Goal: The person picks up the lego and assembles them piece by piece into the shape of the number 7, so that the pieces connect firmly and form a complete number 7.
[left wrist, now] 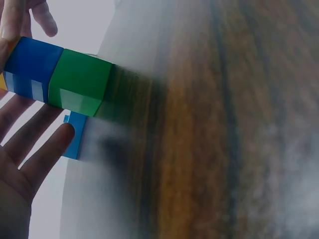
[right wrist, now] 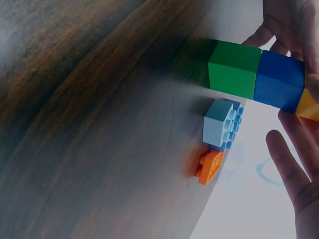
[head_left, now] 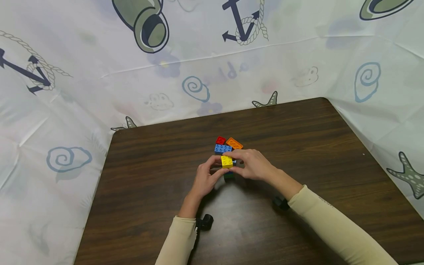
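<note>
A small tower stands upright on the table: a green brick at the bottom, a blue brick above it and a yellow brick on top. From the left, my left hand pinches the yellow brick between thumb and fingers. My right hand grips the same brick from the right, thumb near and fingers on the far side. Both wrist views show some lower fingers spread out beside the tower. In the head view, the hands and the yellow brick hide most of the lower bricks.
Just behind the tower lie a blue eight-stud brick, a red brick and an orange brick. A light blue brick sits close to the tower. The dark wooden table meets a printed cloth at the back.
</note>
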{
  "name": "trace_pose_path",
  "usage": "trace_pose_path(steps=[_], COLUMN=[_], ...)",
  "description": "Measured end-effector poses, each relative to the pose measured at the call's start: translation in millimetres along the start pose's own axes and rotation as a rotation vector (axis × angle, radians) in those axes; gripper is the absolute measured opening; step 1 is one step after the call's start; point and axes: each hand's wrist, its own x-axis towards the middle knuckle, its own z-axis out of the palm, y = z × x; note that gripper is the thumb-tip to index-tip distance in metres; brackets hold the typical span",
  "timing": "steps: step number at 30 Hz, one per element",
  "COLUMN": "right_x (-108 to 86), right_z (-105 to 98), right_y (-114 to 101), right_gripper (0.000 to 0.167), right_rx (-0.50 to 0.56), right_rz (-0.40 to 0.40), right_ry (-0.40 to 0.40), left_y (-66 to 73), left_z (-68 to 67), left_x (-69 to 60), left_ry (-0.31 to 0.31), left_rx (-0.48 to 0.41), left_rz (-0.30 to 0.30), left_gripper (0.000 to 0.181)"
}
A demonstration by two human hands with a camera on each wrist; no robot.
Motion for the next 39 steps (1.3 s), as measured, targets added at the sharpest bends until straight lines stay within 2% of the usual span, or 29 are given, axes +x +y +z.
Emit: trace_pose_path(steps=[12,19,26,28,35,37,39], right_x=[-0.9,1.2,0.3,-0.1,-0.7,-0.8,-1.0], right_z=[4,1,1,1,3,4,4], right_y=[4,4,4,4,5,5,6], right_gripper=[0.057,0.055,0.055,0.055,0.056,0.056,0.056], right_rx=[0.056,0.039,0.049,0.055,0.084,0.095,0.098], right_rz=[0.014,-0.003,-0.002,-0.001,0.008,0.009,0.011], right_ry=[0.009,0.004,-0.004,-0.004,-0.006,-0.011,-0.013], left_y=[0.4,1.0,1.3,5.4,37.8,38.3,29.2], left_z=[0.1,-1.1,2.1,2.0,-5.2,-5.6,-3.1], left_x=[-2.0,0.0,0.1,0.6,-1.3,-1.8,-1.2], left_ry=[0.019,0.014,0.037,0.038,0.016,0.012,0.014], left_rx=[-0.021,0.008,0.016,0.019,0.004,-0.002,-0.002], left_rz=[-0.042,-0.023,-0.017,-0.013,0.001,-0.003,-0.008], left_gripper=[0.032,0.031,0.029,0.029,0.027,0.026,0.027])
